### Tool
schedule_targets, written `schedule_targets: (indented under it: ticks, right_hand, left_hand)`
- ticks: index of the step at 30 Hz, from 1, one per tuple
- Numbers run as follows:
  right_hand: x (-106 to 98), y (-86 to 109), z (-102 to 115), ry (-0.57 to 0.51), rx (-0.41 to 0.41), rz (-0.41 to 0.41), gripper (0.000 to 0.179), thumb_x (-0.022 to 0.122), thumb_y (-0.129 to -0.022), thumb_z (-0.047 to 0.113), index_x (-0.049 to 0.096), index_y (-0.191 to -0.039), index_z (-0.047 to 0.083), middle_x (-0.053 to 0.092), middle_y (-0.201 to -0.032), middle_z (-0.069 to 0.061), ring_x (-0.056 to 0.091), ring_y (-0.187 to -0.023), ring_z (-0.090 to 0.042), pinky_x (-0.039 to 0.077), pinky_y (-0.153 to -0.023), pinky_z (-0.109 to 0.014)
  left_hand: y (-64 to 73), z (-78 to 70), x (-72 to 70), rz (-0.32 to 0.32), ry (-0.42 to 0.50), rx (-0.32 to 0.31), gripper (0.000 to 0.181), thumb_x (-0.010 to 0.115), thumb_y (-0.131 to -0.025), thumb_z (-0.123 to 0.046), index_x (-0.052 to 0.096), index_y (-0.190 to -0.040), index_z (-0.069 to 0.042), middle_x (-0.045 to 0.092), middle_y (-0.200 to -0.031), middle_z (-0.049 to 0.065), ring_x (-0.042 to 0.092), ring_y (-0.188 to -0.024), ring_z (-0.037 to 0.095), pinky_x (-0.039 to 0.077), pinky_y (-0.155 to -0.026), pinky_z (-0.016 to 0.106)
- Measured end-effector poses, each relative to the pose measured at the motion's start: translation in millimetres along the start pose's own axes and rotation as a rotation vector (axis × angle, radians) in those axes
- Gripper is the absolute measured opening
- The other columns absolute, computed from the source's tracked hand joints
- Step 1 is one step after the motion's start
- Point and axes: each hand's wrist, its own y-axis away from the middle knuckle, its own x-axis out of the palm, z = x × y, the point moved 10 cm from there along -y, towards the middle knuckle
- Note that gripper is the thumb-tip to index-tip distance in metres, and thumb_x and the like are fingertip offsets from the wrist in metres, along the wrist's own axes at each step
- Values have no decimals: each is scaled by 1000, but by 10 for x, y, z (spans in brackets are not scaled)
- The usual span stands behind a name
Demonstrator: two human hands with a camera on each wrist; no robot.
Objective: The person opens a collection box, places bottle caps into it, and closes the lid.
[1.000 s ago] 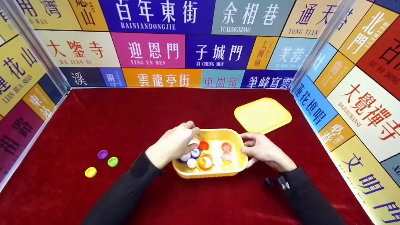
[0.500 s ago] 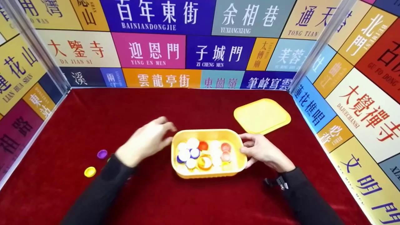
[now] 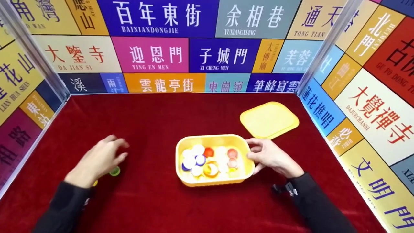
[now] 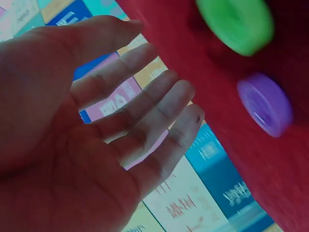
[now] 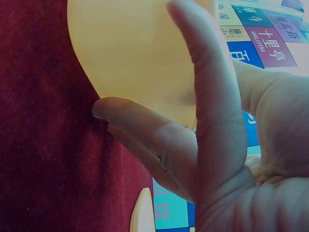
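Observation:
My left hand (image 3: 100,160) hovers over the left of the table, fingers loosely spread and holding nothing. Just beside it lies a green bottle cap (image 3: 114,171), and a yellow cap (image 3: 95,183) peeks out from under the wrist. A purple cap (image 4: 268,106) shows in the left wrist view; in the head view the hand hides it. At the middle sits a yellow plastic box (image 3: 223,140) holding several caps, among them white caps (image 3: 198,149), a red cap (image 3: 209,152) and an orange ring-like cap (image 3: 211,170). My right hand (image 3: 273,157) grips the box's right end between thumb and fingers.
A flat yellow lid (image 3: 270,119) lies behind the box to the right. Dark red cloth (image 3: 155,200) covers the table. Panels (image 3: 155,53) with coloured sign blocks stand along the back and both sides.
My left hand has moved from over the box, leftward to the loose caps. The right hand stays at the box's right end, and the box keeps its place.

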Motion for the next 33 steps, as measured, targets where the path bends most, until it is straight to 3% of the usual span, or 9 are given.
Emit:
schedule_targets:
  ticks: [5, 10, 16, 23, 33]
  right_hand:
    - [-3, -7, 18, 3, -1, 1, 62, 68, -109, 0, 53, -169, -2, 77, -135, -34, 86, -100, -38, 74, -69, -47]
    - [5, -12, 27, 3, -3, 3, 61, 69, -109, 0, 55, -168, -1, 77, -133, -33, 86, -98, -36, 74, -70, -49]
    - [17, -28, 54, 13, -30, 19, 57, 69, -109, 0, 58, -165, -2, 78, -131, -33, 86, -97, -34, 74, -70, -49]
    - [5, -28, 30, 1, -12, 10, 58, 69, -109, 1, 57, -166, -1, 78, -133, -33, 86, -98, -35, 74, -70, -49]
    - [-16, -14, -2, -6, -3, 2, 59, 69, -109, 0, 56, -167, -2, 77, -134, -34, 86, -98, -37, 74, -70, -48]
  left_hand:
    - [201, 285, -3, 45, 13, -53, 26, 88, -99, -6, 82, -123, 1, 74, -115, 25, 72, -97, 37, 65, -92, 62]
    - [299, 423, 21, 58, 6, -62, 26, 92, -94, -3, 83, -117, 4, 75, -108, 24, 69, -93, 34, 63, -86, 55]
    - [333, 466, 23, 43, 5, -59, 21, 94, -90, 3, 83, -108, 2, 75, -100, 20, 67, -88, 30, 62, -81, 50]
    - [318, 478, 37, 56, 5, -70, 15, 91, -89, 6, 82, -101, 1, 74, -95, 19, 71, -88, 33, 65, -83, 56]
    - [198, 368, -40, 22, -6, -29, 15, 89, -88, 7, 82, -100, 1, 74, -97, 22, 76, -88, 37, 67, -82, 59]
